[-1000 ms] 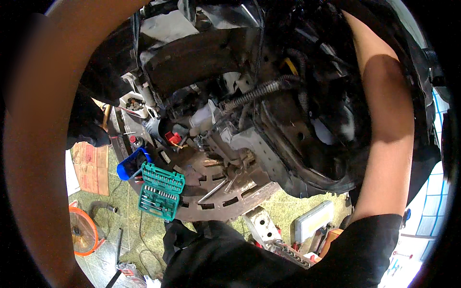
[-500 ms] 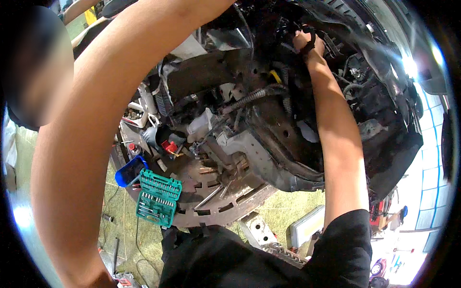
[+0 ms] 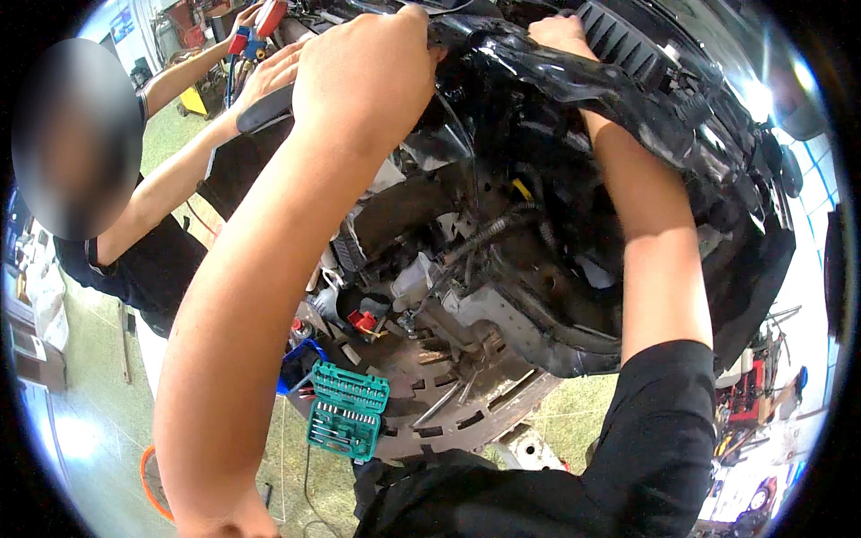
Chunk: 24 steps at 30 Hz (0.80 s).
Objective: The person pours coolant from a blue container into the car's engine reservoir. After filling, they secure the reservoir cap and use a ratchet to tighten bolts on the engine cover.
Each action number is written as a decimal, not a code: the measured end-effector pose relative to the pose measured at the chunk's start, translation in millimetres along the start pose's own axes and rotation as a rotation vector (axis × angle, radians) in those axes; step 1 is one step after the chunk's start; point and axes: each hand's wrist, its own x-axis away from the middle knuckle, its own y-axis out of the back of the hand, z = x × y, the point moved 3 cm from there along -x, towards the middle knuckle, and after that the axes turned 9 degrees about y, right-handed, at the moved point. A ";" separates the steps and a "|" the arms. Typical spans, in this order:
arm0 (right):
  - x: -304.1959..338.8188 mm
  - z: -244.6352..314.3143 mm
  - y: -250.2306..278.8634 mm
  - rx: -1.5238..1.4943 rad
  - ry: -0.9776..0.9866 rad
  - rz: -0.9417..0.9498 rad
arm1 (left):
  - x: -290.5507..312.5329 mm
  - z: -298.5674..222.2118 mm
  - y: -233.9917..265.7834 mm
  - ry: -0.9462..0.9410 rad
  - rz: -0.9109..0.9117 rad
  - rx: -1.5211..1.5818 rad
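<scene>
My left hand [image 3: 363, 76] is at the upper middle, at the edge of the vehicle's black front-end parts. Its fingers curl in and are mostly hidden, so what they grip cannot be made out. My right forearm passes beneath a glossy black plastic panel [image 3: 547, 67]. Above that panel my right hand [image 3: 560, 36] comes out, fingers bent, beside a ribbed black part [image 3: 619, 40]; what is in it is hidden. Below both hands lies the opened body with a corrugated hose [image 3: 489, 231] and a yellow piece [image 3: 522, 189].
At left another person's hand [image 3: 272, 76] rests by a black panel [image 3: 265, 112]; their other hand is near a red-and-blue tool [image 3: 242, 40]. A green socket set [image 3: 345, 430] and blue tray [image 3: 291, 372] sit on a slotted metal platform [image 3: 426, 435]. An orange hoop [image 3: 151, 489] is lower left.
My right hand has moved up from inside the body to above the black panel, which now crosses my forearm. My left hand has come into view at the top. More of the other person shows.
</scene>
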 end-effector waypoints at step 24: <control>-8.0 -12.8 -24.0 -0.179 -0.105 0.059 | -2.5 8.4 -19.2 -0.112 -0.186 -0.022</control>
